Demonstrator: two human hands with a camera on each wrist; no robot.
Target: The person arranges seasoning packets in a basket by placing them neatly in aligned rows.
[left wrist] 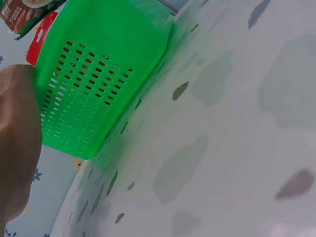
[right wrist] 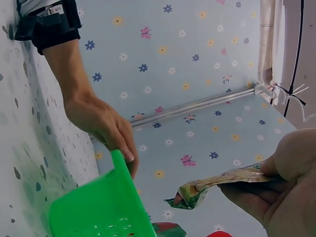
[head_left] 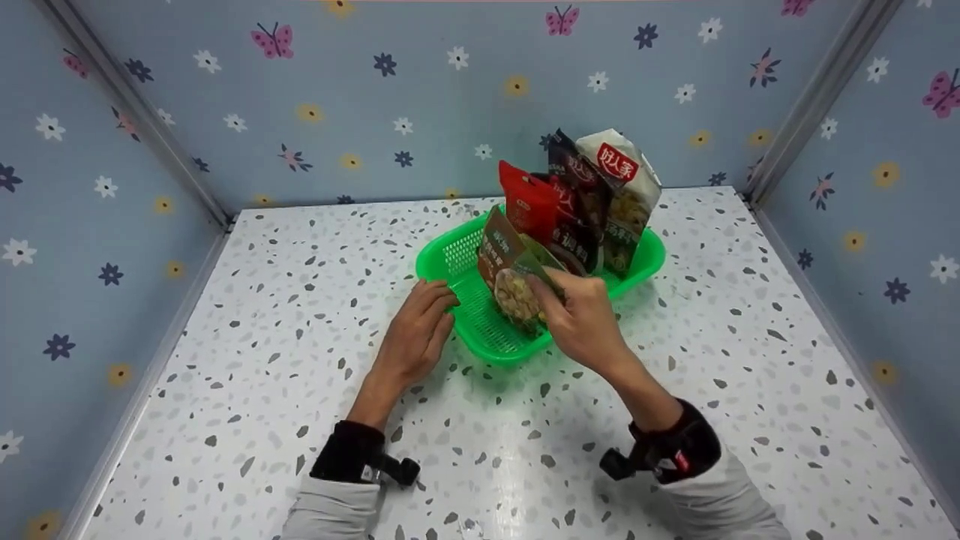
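My right hand (head_left: 585, 319) pinches a brown and green food packet (head_left: 511, 289) between thumb and fingers. In the head view the packet tilts over the near left part of a green plastic basket (head_left: 480, 349). Seen from the right wrist, the packet (right wrist: 217, 181) is nearly edge-on, its far end apart from the basket wall. My left hand (head_left: 416, 330) grips the basket's left rim, with fingers over the edge. Standing in the basket are a red packet (head_left: 527, 210), dark packets (head_left: 581, 176) and a white-topped packet (head_left: 626, 191).
The basket stands on a white speckled table (head_left: 300, 300) toward the back. Blue patterned panels (head_left: 420, 97) enclose the table at the back and both sides, joined by metal corner strips (head_left: 142, 112).
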